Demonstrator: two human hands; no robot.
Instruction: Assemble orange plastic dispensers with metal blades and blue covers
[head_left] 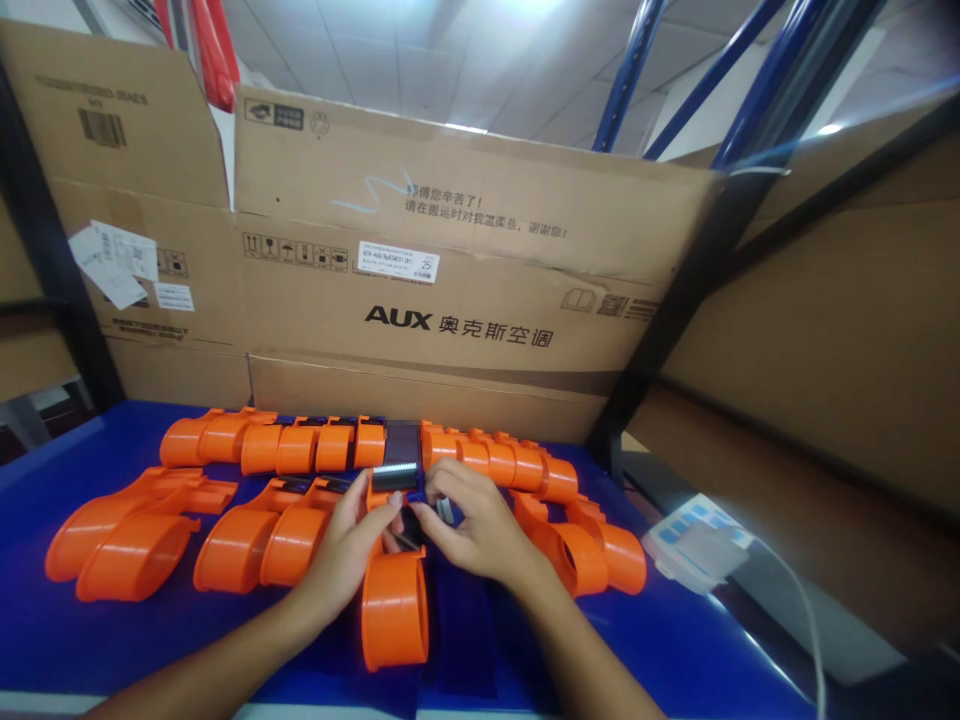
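An orange tape dispenser [394, 612] is held over the front of the blue table, its round hub toward me. Its dark head carries a white serrated blade [394, 467] at the far end. My left hand [346, 548] is closed around the dispenser's left side, thumb near the head. At the head's right side, my right hand [480, 522] is closed with bent fingers touching a small blue part [415, 496]. A greyish piece [445, 511] shows between the right fingers; its kind is unclear. My fingers partly hide the head.
Several orange dispensers [298, 450] line the back left, and more [514, 465] the back right. Others lie nearer, at left [135, 560] and right [585, 555]. A cardboard sheet [315, 300] stands behind the blue table [45, 640]. A white device with a cable [697, 540] sits at right.
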